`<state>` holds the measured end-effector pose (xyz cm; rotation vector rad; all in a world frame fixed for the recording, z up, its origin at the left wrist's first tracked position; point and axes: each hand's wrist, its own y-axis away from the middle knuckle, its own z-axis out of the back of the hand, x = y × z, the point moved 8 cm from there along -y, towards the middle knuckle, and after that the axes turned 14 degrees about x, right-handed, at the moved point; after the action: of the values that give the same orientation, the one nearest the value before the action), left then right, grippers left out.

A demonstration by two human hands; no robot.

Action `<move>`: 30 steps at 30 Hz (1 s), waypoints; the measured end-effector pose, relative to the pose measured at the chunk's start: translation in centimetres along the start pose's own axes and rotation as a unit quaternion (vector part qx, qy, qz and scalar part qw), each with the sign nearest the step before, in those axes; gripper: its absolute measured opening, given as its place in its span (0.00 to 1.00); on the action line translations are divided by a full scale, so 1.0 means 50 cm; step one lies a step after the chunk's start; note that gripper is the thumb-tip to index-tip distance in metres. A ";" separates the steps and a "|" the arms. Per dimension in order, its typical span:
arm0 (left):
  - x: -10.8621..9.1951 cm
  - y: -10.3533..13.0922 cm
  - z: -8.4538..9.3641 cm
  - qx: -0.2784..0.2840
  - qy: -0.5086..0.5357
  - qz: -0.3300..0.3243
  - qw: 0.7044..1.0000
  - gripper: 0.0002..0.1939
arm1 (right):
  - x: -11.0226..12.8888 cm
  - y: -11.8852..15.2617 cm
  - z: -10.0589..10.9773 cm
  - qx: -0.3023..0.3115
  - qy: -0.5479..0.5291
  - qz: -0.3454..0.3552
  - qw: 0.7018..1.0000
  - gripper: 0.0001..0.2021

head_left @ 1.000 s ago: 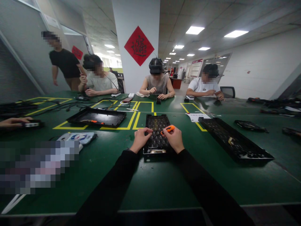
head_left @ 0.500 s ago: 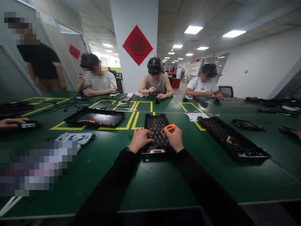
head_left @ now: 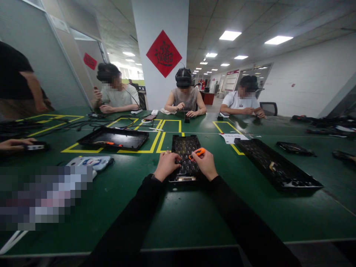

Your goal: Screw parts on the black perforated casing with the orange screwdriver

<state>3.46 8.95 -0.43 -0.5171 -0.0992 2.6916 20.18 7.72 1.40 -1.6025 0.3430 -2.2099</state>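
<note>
So the black casing (head_left: 189, 167) sat flat on the green table (head_left: 178, 218) right in front of the wearer, pale metallic strip (head_left: 186, 178) at its near end, and it had barely budged over the last second. What did change was small: half a second earlier the dark shaft of the orange-handled tool (head_left: 199, 151) was hard to make out, and now it showed clearly, slanting over the casing toward the left fingertips. The right hand (head_left: 206, 166) had a proper grip on the handle. The left hand (head_left: 166, 165) was bent in from the other side, fingertips by the shaft's end; couldn't tell if they were pinching it or just close. My read: same job, same spot, tool and fingers brought back together. Farther out, the wide black tray (head_left: 125, 138) and long black tray (head_left: 267, 157) hadn't moved, while the person in black (head_left: 13, 74) had drifted mostly out of sight at the left.
</note>
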 end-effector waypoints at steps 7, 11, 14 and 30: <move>0.007 -0.004 -0.003 -0.008 0.047 -0.013 0.999 0.13 | -0.009 0.005 0.026 -0.077 -0.041 -0.015 0.996 0.16; 0.004 -0.005 -0.006 0.005 0.056 -0.015 0.998 0.11 | -0.006 0.006 0.029 -0.085 -0.053 -0.017 0.995 0.16; 0.001 -0.001 0.001 -0.013 0.056 -0.015 0.998 0.13 | -0.002 0.005 0.019 -0.058 -0.050 -0.010 0.997 0.15; 0.006 0.004 0.007 -0.041 0.046 -0.003 0.998 0.11 | 0.001 0.000 -0.003 0.011 0.006 0.002 1.000 0.11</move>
<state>3.03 8.89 -0.25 -0.6641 -0.1870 2.6623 20.00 7.69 1.42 -1.5776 0.3245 -2.2134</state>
